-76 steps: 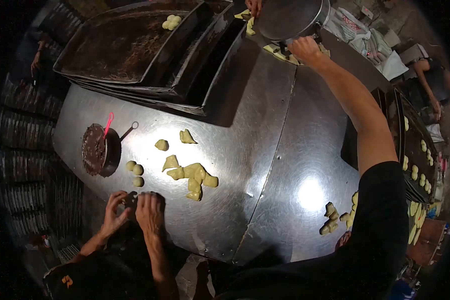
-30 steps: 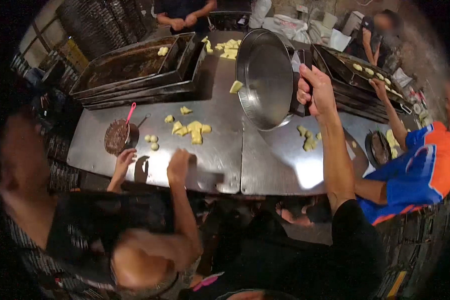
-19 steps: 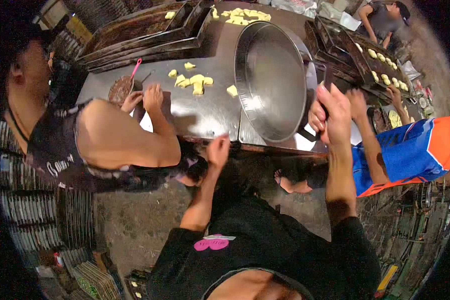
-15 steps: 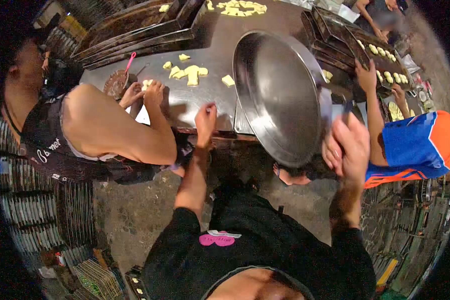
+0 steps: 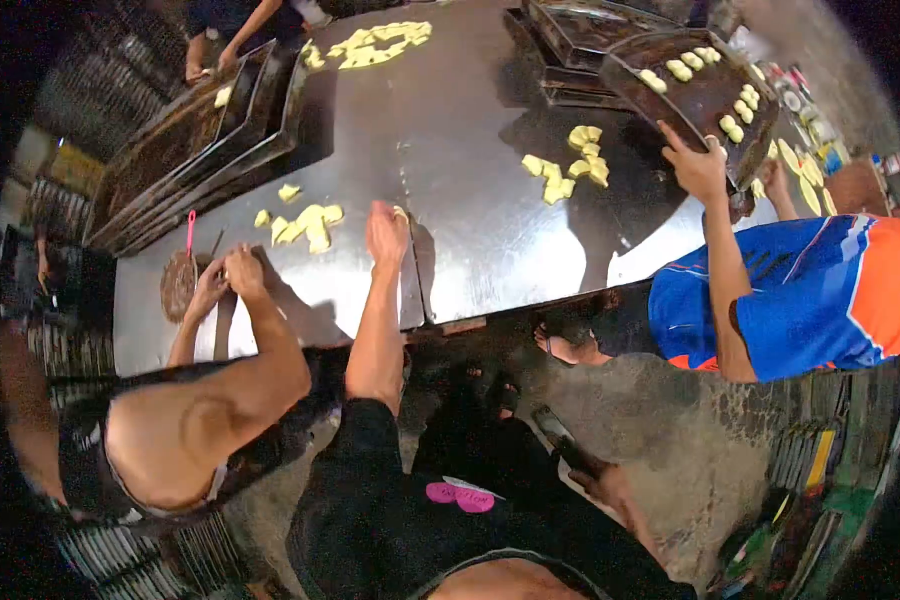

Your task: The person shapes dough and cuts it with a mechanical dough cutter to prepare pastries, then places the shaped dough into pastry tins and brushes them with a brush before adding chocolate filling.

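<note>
My left hand (image 5: pixel 385 235) is closed over the metal table, near its front edge and the seam. A small pale bit shows at its fingertips; I cannot tell what it is. To its left lie cut pieces of yellow dough (image 5: pixel 310 225). Down at my right side, below the table edge, my right hand (image 5: pixel 608 488) is wrapped round a flat, elongated dark tool (image 5: pixel 558 430) that points up and left. More dough pieces (image 5: pixel 555 182) lie on the right half of the table, and a ring of them (image 5: pixel 380 45) at the far end.
At left, a co-worker's hands (image 5: pixel 232 275) work beside a brown-filled bowl (image 5: pixel 178 285). On the right, a person in a blue shirt (image 5: pixel 820 285) holds a tray (image 5: pixel 670 115) of dough balls. Stacked trays (image 5: pixel 195 150) stand at far left; another person's arms reach in behind.
The large oval metal pan that filled the centre is out of view. My right hand has dropped from table height to my side. The view has shifted, showing more of the right tray.
</note>
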Available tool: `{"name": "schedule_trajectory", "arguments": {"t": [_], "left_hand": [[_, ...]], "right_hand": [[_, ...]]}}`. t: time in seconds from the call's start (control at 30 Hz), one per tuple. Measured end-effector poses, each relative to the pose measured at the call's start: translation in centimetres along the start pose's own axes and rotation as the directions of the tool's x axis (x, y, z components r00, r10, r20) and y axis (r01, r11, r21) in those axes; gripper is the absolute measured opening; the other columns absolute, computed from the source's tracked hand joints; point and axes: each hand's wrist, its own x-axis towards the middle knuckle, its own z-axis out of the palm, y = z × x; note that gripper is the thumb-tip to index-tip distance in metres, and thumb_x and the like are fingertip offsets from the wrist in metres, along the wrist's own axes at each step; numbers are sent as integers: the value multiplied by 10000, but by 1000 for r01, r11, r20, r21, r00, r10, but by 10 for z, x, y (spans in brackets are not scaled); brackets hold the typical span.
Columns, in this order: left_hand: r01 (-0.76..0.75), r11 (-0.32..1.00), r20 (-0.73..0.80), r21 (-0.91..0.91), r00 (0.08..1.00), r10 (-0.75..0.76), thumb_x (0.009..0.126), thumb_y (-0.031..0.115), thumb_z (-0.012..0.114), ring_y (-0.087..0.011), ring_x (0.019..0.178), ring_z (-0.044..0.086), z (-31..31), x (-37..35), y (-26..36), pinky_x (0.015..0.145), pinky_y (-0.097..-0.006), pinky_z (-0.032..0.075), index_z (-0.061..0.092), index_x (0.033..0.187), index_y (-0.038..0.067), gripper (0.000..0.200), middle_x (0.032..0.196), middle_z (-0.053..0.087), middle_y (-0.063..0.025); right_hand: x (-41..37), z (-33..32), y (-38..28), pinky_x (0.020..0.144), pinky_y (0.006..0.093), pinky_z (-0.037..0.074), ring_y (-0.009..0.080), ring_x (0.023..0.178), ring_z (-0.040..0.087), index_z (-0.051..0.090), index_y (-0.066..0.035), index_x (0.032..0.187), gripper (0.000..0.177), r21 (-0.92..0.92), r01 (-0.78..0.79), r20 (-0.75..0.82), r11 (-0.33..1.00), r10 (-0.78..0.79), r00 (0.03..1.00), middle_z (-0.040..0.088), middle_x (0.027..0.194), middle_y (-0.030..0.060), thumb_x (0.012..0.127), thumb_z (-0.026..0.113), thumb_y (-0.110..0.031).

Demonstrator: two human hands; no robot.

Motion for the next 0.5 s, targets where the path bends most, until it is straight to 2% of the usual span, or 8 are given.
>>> {"name": "schedule_trajectory", "arguments": {"t": [0.07, 0.13, 0.17, 0.2, 0.23, 0.3, 0.4, 0.5], "left_hand": [[-80, 985, -125, -153, 990, 61, 783, 139, 599, -324, 752, 582, 6, 26, 14, 718, -430, 473, 542, 871, 48, 139, 810, 606, -139], [-122, 954, -193, -275, 979, 69, 787, 165, 627, -257, 706, 575, 6, 92, 16, 692, -392, 484, 539, 910, 50, 190, 800, 599, -102], [-92, 919, -165, -383, 986, 30, 787, 183, 642, -215, 692, 568, 3, 132, 22, 675, -368, 488, 537, 933, 51, 222, 794, 593, -79], [-110, 844, -204, -525, 979, 1, 809, 197, 656, -164, 680, 549, -34, 149, 75, 634, -316, 478, 537, 968, 40, 253, 791, 567, -46], [-62, 527, -67, -848, 998, 9, 842, 192, 641, -140, 677, 527, -44, 189, 85, 615, -284, 461, 531, 944, 42, 212, 796, 537, -25], [-40, 751, -160, -659, 983, -88, 876, 178, 612, -158, 848, 562, -52, 245, 101, 683, -286, 475, 515, 1136, 8, 325, 983, 586, -98], [-75, 653, -121, -754, 992, -26, 889, 163, 601, -184, 1043, 555, -64, 203, 155, 829, -317, 481, 433, 1332, -4, 502, 1259, 521, -151], [55, 515, 75, -855, 997, 18, 913, 136, 579, -207, 1098, 544, -56, 100, 180, 927, -358, 469, 443, 1320, 3, 449, 1327, 471, -112]], "right_hand": [[8, 60, 66, 582, 404, 477, 230, 619, 625, 608, -18, 1078, 324, -92, -155, -107, 984, 145, 984, 675, 788, 123, 879, 628, -273], [-9, 79, 77, 584, 431, 470, 279, 634, 626, 646, -27, 1044, 340, 183, -380, -15, 907, 389, 921, 677, 812, 167, 858, 638, -311], [-18, 100, 97, 595, 424, 475, 299, 670, 632, 656, -32, 1021, 360, 117, -403, -4, 907, 407, 914, 677, 830, 179, 839, 650, -342], [-26, 125, 122, 606, 418, 479, 318, 706, 637, 665, -37, 998, 380, 51, -423, 7, 905, 424, 906, 677, 847, 190, 821, 661, -373], [-34, 150, 149, 617, 412, 484, 338, 743, 643, 675, -42, 976, 401, -16, -440, 19, 898, 441, 898, 677, 865, 202, 802, 673, -404], [-76, 144, 125, 551, 401, 459, 285, 615, 586, 678, -30, 918, 436, 228, -470, 91, 853, 462, 882, 630, 735, 161, 819, 646, -454], [-91, 176, 125, 550, 375, 475, 239, 571, 577, 698, -48, 914, 436, 203, -665, 232, 719, 625, 746, 631, 696, 123, 817, 658, -471], [-98, 186, 118, 659, 377, 500, 228, 710, 618, 677, -51, 1017, 400, 403, -587, 242, 702, 537, 808, 665, 878, 129, 799, 691, -387]]}}
